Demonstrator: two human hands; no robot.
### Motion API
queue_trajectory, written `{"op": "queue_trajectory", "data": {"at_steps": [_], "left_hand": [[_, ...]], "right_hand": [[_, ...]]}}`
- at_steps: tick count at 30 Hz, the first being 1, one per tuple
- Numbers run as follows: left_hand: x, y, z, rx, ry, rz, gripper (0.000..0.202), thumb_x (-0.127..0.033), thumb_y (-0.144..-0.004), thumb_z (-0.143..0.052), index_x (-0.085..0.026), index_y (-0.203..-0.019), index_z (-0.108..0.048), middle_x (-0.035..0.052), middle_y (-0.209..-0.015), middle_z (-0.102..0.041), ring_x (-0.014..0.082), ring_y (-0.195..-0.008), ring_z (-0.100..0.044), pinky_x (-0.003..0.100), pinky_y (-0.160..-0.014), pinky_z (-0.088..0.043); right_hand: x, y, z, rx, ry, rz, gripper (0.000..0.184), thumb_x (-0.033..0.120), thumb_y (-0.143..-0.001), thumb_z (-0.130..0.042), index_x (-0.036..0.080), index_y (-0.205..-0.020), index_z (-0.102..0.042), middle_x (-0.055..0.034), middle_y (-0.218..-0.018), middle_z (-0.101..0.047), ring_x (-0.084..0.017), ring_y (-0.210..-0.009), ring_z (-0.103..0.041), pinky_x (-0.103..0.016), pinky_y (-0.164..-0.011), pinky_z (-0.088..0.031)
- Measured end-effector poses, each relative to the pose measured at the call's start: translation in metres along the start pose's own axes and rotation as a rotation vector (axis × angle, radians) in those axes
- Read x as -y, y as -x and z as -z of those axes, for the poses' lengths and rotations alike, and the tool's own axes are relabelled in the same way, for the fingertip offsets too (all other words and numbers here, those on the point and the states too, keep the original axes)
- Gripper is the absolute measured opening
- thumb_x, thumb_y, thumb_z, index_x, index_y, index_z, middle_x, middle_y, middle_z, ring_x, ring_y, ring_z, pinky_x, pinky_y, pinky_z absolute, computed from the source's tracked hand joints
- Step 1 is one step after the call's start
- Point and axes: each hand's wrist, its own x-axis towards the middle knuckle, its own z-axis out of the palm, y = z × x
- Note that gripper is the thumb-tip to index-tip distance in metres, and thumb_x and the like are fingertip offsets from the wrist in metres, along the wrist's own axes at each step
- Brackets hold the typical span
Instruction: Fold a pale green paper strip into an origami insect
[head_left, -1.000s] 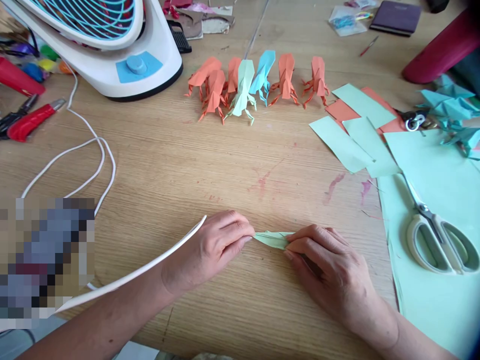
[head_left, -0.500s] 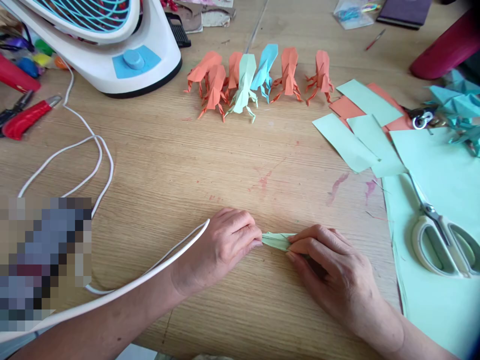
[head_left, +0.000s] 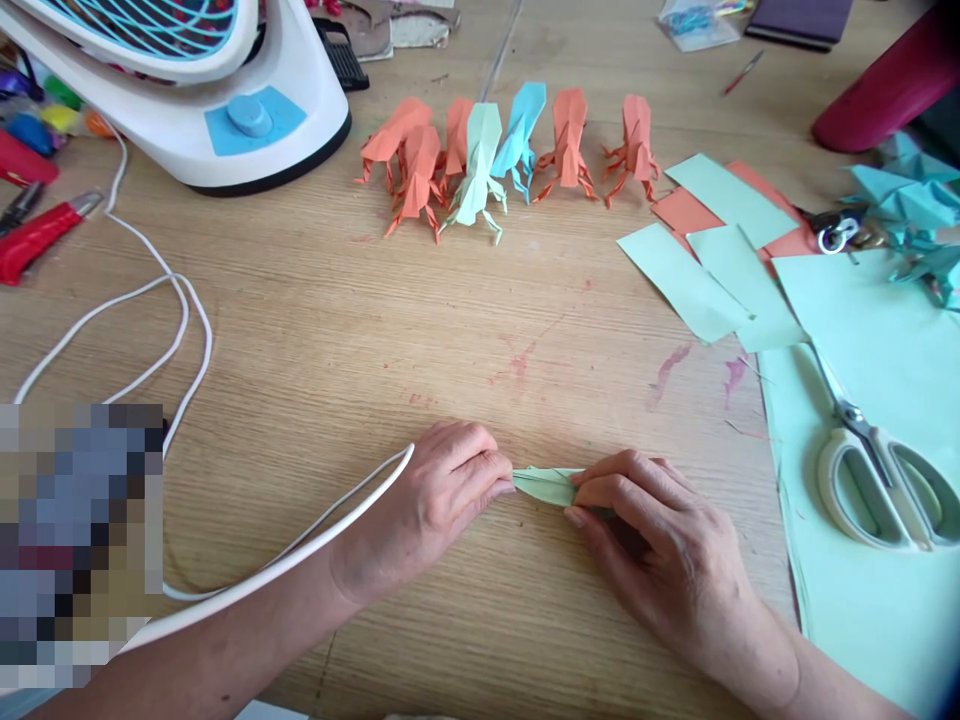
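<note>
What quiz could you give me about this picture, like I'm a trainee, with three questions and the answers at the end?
1. What do the left hand and the right hand both hold?

2. True or false: the metal scissors with off-white looped handles lie on a large, flat pale-green paper sheet.

3. Fill the gap: the orange folded-paper figures stand with one pale-green folded-paper figure and one ___ one.

Key:
1. A folded pale-green paper piece.
2. True.
3. Light-blue.

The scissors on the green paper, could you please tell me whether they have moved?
No: judged against the purple stain to their left, the scissors lie where they did before.
</note>
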Motion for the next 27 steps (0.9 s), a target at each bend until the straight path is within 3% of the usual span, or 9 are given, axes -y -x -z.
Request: {"op": "queue_trajectory", "data": {"at_steps": [6,17,27], "left_hand": [[-0.0006,-0.0013,-0.001,-0.027,-0.008,0.025,0.018,-0.021,-0.102,-0.05,-0.017,-0.087,-0.06,0.0005,-0.083,-0.056,0.0141,-0.08,-0.054,0.03,-0.078,-0.043],[0.0006,-0.0006,-0.0015,-0.028,0.088,0.113,0.013,-0.02,-0.099,-0.057,-0.018,-0.086,-0.06,-0.0007,-0.085,-0.057,0.0149,-0.084,-0.053,0.033,-0.082,-0.037],[0.0006,0.0014,0.0008,-0.009,0.029,0.058,0.013,-0.016,-0.1,-0.053,-0.017,-0.089,-0.06,-0.0008,-0.085,-0.056,0.0141,-0.083,-0.053,0.033,-0.083,-0.037]], "right_hand": [[0.0048,-0.002,0.0001,-0.003,-0.002,-0.069,0.015,0.015,-0.096,-0.055,0.019,-0.082,-0.057,-0.0044,-0.091,-0.061,-0.016,-0.078,-0.056,-0.032,-0.071,-0.042],[0.0079,-0.0054,-0.0018,0.031,0.05,-0.121,0.012,0.014,-0.096,-0.052,0.02,-0.085,-0.054,-0.0043,-0.089,-0.056,-0.017,-0.078,-0.053,-0.033,-0.071,-0.043],[0.0088,-0.0078,-0.0016,0.041,0.096,-0.107,0.013,0.013,-0.096,-0.05,0.02,-0.084,-0.051,-0.0047,-0.086,-0.054,-0.018,-0.073,-0.051,-0.033,-0.067,-0.042]]}}
